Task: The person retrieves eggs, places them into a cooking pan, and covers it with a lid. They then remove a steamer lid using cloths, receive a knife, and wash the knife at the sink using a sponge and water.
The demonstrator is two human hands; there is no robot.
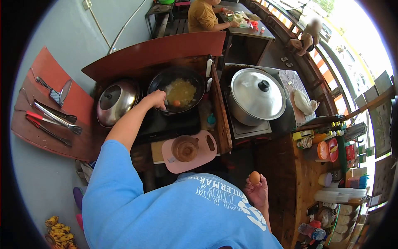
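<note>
My left hand (156,99) reaches over the near left rim of a black frying pan (156,79). Its fingers are closed, and a small pale edge shows beside them; what they grip is unclear. Yellowish, bubbling food (183,90) lies in the pan, with a round orange yolk (176,103) close to my fingertips. Low on the right, my right hand (258,192) holds a whole brown egg (254,178) upright, away from the stove. Below the pan, a brownish see-through bowl (185,148) rests on a pink cutting board (171,165).
A lidded metal pan (117,103) stands left of the frying pan. To the right is a big lidded pot (258,97). Tongs (57,118) hang on the red panel (78,103). Beyond the red divider (157,52), a person (203,16) works at a table.
</note>
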